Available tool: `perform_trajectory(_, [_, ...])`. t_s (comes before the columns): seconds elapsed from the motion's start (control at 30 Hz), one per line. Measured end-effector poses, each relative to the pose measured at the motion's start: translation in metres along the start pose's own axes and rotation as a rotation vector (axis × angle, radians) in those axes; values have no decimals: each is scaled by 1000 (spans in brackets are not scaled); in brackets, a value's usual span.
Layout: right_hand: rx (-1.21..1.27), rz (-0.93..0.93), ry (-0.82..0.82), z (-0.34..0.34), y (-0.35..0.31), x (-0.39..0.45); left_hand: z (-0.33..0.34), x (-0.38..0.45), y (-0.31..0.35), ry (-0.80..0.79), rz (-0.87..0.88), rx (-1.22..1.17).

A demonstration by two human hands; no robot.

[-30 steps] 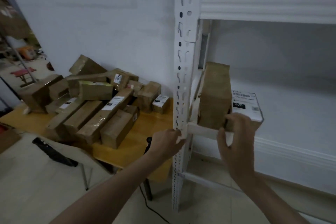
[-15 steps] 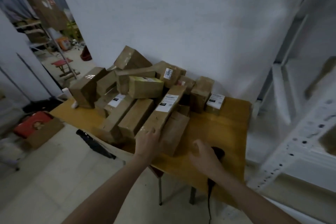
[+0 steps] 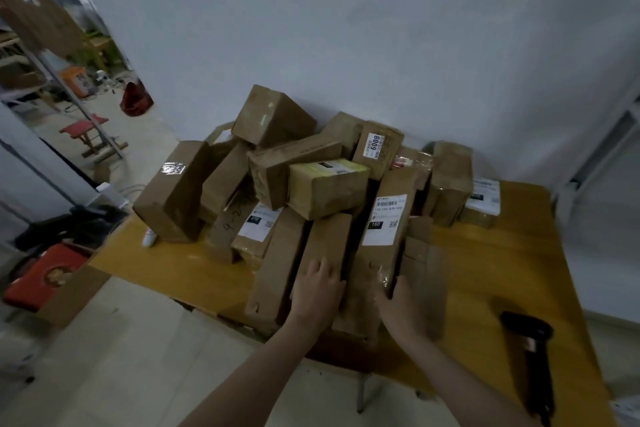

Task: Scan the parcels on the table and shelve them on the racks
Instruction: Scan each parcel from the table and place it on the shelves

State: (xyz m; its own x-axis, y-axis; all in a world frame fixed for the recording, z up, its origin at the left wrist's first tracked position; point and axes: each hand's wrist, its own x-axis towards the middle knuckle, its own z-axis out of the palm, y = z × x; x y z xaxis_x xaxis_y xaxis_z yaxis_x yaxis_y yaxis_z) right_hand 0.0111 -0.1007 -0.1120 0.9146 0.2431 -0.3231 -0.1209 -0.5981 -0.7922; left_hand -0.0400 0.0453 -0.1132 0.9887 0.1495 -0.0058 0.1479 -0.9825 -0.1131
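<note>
Two bare hands reach into a heap of brown cardboard parcels piled on a yellow wooden surface [image 3: 485, 270] against a pale wall. The left hand [image 3: 317, 291] lies flat, fingers straight and relaxed, on the near end of a long narrow parcel [image 3: 322, 246]. The right hand [image 3: 405, 305] curls its fingers round the near end of a second long parcel with a white label [image 3: 384, 218], just to the right of the left fingers. It appears to grip that end, though blur hides the fingertips.

Beyond the fingers the heap rises. A parcel with a green-edged label [image 3: 329, 184] rests across the far ends of both long parcels, and a parcel marked 6008 [image 3: 377, 149] stands behind it. A black handheld scanner [image 3: 530, 350] lies on the surface to the right of the right hand, well apart from it, its cable trailing off the near edge. A sliver of white rack [image 3: 620, 135] shows at the far right.

The step in hand seems to be drawing the labelled parcel out of the heap for scanning. To do it well, I would slide it straight toward the body, low and slowly, with the left hand pressing its neighbour down so the parcels stacked on top settle rather than tumble. The label already faces up, which should suit the scanner.
</note>
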Motion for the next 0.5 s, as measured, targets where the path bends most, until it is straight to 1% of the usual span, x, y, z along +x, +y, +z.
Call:
perform_trajectory(0.13, [41,68,0,5,0,4,13,4,7,-3,29,-103])
perform_trajectory(0.17, [47,83,13,6,0,5,16,4,10,20,31,-107])
perform_trajectory(0.27, [34,119,65,5,1,4,16,4,15,-16,-4,-189])
perform_trajectory(0.37, [51,136,91,1,7,2,11,5,18,-12,-17,-215])
perform_trajectory(0.43, [90,151,96,0,7,0,9,5,23,-55,-26,-335])
perform_trajectory(0.5, [106,128,118,0,4,-5,8,5,34,-61,-94,-552])
